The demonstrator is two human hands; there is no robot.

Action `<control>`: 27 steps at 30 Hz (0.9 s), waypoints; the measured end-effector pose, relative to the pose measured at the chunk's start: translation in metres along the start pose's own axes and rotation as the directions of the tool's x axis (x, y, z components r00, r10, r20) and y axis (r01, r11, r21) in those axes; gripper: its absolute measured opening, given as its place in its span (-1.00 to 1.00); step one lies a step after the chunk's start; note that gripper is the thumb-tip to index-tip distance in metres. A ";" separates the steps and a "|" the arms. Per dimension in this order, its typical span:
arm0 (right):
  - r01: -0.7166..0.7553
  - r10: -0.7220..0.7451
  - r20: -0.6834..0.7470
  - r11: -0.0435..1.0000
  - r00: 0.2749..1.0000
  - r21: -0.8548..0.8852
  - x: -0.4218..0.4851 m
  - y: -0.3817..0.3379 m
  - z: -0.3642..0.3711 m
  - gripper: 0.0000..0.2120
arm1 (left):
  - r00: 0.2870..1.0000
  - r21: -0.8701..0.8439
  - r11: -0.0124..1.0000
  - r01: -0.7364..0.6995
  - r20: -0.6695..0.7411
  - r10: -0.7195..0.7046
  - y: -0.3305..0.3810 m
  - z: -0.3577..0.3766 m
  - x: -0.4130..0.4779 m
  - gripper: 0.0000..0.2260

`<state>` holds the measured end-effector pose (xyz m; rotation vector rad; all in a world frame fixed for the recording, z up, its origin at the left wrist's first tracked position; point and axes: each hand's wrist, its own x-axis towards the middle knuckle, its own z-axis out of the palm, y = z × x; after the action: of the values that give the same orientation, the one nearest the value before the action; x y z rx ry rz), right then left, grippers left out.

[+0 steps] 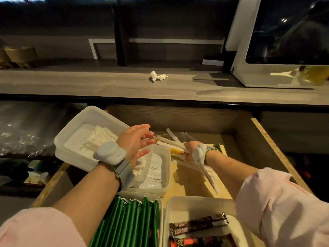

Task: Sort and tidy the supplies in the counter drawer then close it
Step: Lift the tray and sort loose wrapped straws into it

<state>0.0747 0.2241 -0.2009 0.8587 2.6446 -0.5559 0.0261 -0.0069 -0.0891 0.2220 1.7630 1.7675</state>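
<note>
Wooden drawer (265, 139) stands open, half-sorted: green packets (131, 221) and dark sachets (197, 223) sit binned, while the right hand (191, 151) clutches loose wrapped straws (170, 141); the left hand (136, 141) hovers spread, empty.

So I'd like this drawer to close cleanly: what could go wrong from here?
1. The right hand clutches a splayed bundle of wrapped straws; some may slip from that grip and scatter.
2. The tilted upper-left container overhangs the drawer's side; it may catch on closing.
3. The crumpled tissue on the counter may get forgotten.
</note>
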 end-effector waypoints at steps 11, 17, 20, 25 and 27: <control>-0.019 0.043 -0.042 0.892 0.998 0.452 -0.072 0.042 -0.009 -0.77 | 0.979 0.138 0.988 0.067 0.181 -0.092 -0.018 0.019 -0.014 -0.90; 0.058 -0.043 -0.041 0.811 0.998 0.583 -0.094 0.040 -0.023 -0.85 | 0.941 0.152 0.964 0.216 0.231 -0.248 -0.029 0.054 -0.002 -0.71; 0.027 -0.014 -0.025 0.786 1.000 0.617 -0.091 0.048 -0.018 -0.85 | 0.920 0.152 0.953 0.262 0.259 -0.295 -0.037 0.075 0.013 -0.71; -0.032 0.051 -0.011 0.769 0.999 0.638 -0.086 0.051 -0.017 -0.91 | 0.936 0.173 0.943 0.285 0.162 -0.313 -0.047 0.112 0.045 -0.79; -0.049 0.057 0.008 0.770 0.998 0.637 -0.086 0.053 -0.016 -0.84 | 0.940 0.200 0.936 0.290 0.121 -0.318 -0.051 0.120 0.055 -0.83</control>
<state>0.1705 0.2281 -0.1671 1.1027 2.4292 -1.4928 0.0621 0.1190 -0.1426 0.1431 1.7404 1.3388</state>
